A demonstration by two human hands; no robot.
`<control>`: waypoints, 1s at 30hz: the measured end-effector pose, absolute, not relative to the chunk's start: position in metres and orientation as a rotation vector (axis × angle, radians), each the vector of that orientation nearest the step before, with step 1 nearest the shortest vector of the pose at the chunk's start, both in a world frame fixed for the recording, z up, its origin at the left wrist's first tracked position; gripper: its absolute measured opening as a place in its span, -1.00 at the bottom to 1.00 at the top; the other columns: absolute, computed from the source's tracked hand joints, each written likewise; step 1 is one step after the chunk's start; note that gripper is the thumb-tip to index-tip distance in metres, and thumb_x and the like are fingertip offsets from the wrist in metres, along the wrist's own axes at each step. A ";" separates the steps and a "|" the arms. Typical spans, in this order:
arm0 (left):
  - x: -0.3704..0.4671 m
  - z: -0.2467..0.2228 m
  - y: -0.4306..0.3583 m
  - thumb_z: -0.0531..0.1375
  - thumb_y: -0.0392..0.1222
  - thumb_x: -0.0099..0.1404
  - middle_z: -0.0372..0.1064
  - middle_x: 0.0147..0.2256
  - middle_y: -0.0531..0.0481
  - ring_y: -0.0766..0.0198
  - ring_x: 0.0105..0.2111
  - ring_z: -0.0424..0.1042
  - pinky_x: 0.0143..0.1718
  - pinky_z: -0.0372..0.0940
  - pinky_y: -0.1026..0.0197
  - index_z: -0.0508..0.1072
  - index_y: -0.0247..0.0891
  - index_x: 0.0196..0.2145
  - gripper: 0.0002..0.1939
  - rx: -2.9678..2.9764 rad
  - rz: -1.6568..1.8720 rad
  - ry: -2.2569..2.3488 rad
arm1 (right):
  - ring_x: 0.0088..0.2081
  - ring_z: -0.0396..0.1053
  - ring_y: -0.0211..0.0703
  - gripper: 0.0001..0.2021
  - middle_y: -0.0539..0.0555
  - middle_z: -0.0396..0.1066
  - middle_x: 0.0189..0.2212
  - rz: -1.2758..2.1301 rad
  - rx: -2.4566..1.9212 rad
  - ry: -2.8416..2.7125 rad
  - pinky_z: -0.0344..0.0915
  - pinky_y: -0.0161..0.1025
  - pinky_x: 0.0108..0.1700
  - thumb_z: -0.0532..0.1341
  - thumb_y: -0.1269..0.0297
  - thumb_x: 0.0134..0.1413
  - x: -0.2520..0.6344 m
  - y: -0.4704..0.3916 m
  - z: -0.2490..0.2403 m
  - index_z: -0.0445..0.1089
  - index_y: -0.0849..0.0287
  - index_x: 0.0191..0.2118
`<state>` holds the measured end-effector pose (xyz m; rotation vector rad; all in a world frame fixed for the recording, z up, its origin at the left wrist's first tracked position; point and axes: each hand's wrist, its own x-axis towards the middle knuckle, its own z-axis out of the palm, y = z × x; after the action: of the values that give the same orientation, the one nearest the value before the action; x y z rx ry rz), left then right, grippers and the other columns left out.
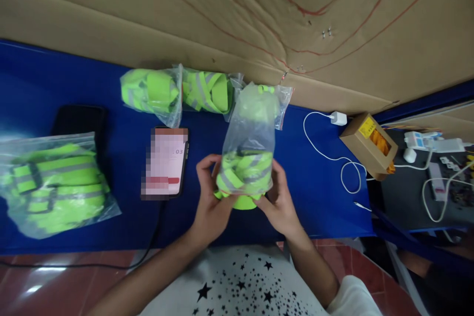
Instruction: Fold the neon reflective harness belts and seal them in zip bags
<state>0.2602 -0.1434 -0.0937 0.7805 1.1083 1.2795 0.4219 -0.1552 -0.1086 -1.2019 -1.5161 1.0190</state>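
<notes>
A clear plastic bag [249, 134] stands between my hands above the blue table, its lower part filled by a bundled neon-yellow reflective vest [245, 172] with grey stripes. My left hand [212, 200] grips the bundle's left side, thumb at its near edge. On the opposite side my right hand [280, 201] holds it the same way, its fingers partly hidden behind the bag. Some bright yellow fabric pokes out at the near edge, by my thumbs. Behind the held bag, another bagged yellow bundle [258, 100] shows partly through the plastic.
Two bagged yellow rolls, a left one [148, 91] and a right one [207, 90], lie along the cardboard wall [177, 15]. A phone [166, 160] and a larger bagged vest [59, 185] lie to the left. Rightward are a white charger [338, 118] with cable and a cardboard box [365, 150].
</notes>
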 end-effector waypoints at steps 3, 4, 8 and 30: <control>0.256 -0.092 -0.146 0.48 -0.13 0.06 0.29 0.02 -0.03 0.12 -0.05 0.43 -0.13 0.42 0.19 0.16 0.06 0.06 -0.26 0.846 1.131 0.905 | 0.01 0.52 -0.11 -0.61 0.17 0.50 0.01 1.161 -1.154 -1.490 0.51 -0.22 -0.03 0.19 0.26 0.35 0.431 -0.157 -0.108 0.24 0.06 0.24; 0.253 -0.093 -0.146 0.48 -0.05 0.05 0.30 0.05 -0.05 0.07 -0.01 0.44 -0.12 0.44 0.14 0.17 0.08 0.08 -0.25 0.814 1.106 0.844 | 0.01 0.51 -0.11 -0.62 0.15 0.51 -0.01 1.183 -1.154 -1.470 0.50 -0.22 -0.02 0.21 0.25 0.33 0.434 -0.158 -0.107 0.27 0.06 0.21; 0.241 -0.095 -0.141 0.44 0.14 0.09 0.46 -0.01 -0.10 -0.03 -0.02 0.51 -0.06 0.46 0.04 0.38 -0.03 0.05 -0.38 0.681 1.028 0.806 | -0.05 0.52 -0.11 -0.59 0.14 0.51 -0.03 1.306 -1.200 -1.481 0.48 -0.20 -0.02 0.34 0.21 0.19 0.441 -0.160 -0.101 0.35 0.10 0.12; 0.292 -0.138 -0.164 0.43 0.09 0.15 0.58 -0.09 -0.08 0.09 -0.04 0.54 0.04 0.41 0.14 0.57 -0.19 -0.03 -0.51 0.508 1.112 0.968 | -0.30 0.46 -0.17 -0.54 -0.03 0.47 -0.30 1.435 -1.271 -0.503 0.42 -0.24 -0.26 0.49 0.18 -0.10 0.411 -0.159 -0.100 0.32 0.05 -0.11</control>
<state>0.2919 -0.1637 -0.1385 0.5076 0.9684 1.1122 0.4115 -0.1594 -0.0997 -1.2711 -0.5028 1.4347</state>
